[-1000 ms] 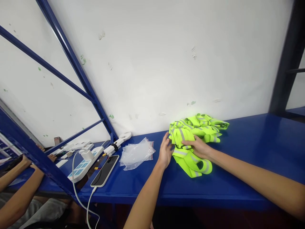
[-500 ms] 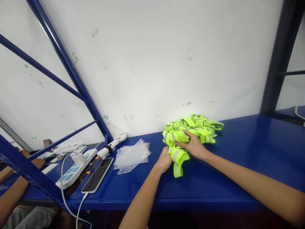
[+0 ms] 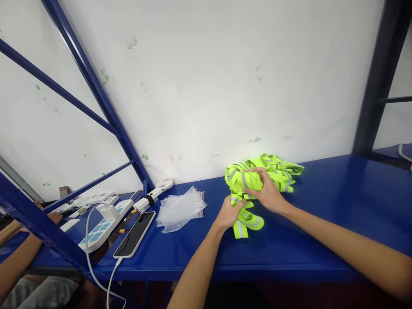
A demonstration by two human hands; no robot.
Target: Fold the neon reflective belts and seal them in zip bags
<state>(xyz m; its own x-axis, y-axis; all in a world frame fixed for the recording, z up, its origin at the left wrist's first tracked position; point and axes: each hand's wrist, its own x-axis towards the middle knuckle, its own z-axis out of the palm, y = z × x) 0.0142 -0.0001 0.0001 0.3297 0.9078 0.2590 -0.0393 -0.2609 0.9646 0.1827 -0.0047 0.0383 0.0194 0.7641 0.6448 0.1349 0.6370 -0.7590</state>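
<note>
Vests point(image 3: 277, 169) right of plastic bags point(image 3: 180, 209)

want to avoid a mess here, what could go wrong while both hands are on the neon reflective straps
1. The left hand and right hand grip a strap that runs into the pile; a pull may drag other pieces along.
2. The plastic bags lie close beside the left hand; a forearm sweep could push them toward the phone, which lies at the shelf front edge.

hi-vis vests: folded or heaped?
Heaped: the vests lie bunched and tangled, one loop trailing out in front; left hand and right hand grip the near part.
</note>
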